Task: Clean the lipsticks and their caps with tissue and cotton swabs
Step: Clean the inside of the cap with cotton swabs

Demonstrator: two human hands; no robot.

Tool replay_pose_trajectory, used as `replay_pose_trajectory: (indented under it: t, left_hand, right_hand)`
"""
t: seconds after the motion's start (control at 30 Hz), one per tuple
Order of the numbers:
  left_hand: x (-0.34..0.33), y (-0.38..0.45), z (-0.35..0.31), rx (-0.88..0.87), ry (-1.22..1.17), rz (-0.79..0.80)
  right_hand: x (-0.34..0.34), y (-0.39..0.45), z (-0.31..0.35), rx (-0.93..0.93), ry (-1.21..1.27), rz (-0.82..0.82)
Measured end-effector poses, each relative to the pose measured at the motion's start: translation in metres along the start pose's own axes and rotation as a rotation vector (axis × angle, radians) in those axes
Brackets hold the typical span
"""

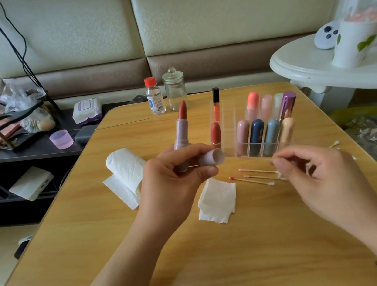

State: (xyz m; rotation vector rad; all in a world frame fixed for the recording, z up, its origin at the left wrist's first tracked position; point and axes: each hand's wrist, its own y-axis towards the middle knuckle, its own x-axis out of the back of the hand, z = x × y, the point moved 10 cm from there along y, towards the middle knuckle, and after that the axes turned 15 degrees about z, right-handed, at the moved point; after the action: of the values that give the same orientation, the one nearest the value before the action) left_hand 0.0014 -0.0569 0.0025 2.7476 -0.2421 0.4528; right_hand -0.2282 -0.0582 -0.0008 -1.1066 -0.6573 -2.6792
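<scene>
Padded wall panels back a wooden surface (224, 260) strewn with cleaning bits. Farthest left lies a tissue roll (125, 169). Next, the left hand (176, 181) has its grip curled round two things at once: an uncapped lipstick (182, 131) standing upright, its reddish bullet on top, and the mauve cap (211, 157) pinched under the thumb, lying sideways with its open mouth turned right. A folded tissue (216, 199) lies just below that hand. Loose swabs (256, 176) lie between the hands, some with pink tips, in front of a clear organizer (228, 122) of capped lipsticks. The right hand (309, 173), the nearer one to the swabs, pinches a swab end by its fingertips (281, 162). The cap's mouth faces that hand, so I judge a swab would enter along the cap's axis from the right.
</scene>
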Motion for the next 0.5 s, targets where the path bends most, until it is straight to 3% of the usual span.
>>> replay_pose_trajectory:
  t: [0.17, 0.5]
  left_hand:
    - [-0.008, 0.001, 0.007, 0.046, -0.196, 0.042]
    - [-0.015, 0.002, 0.010, 0.077, -0.259, 0.079]
  right_hand:
    - [-0.012, 0.004, -0.032, -0.201, -0.216, 0.088]
    - [-0.023, 0.000, -0.013, -0.186, -0.352, 0.112]
